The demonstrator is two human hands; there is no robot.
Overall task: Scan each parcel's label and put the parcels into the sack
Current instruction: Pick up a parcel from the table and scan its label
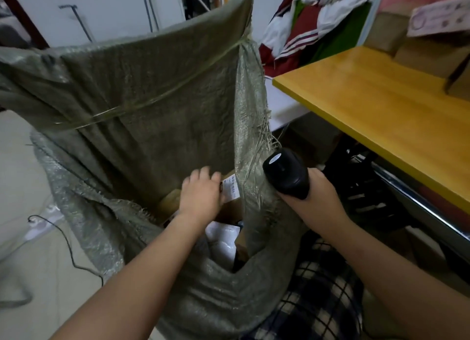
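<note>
The fingers (202,173) of the left hand (201,196) lie over a labelled cardboard parcel (230,208) inside the green sack (152,98), mid-frame; whether they grip it cannot be told. The right hand (321,196) clasps a black scanner (286,173) just right of the sack, below the yellow surface (381,105).

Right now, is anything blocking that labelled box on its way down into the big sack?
Nothing visible does. The left hand holds the cardboard parcel already inside the open mouth of the sack. Below it lies a white parcel, which it would likely settle on.
</note>
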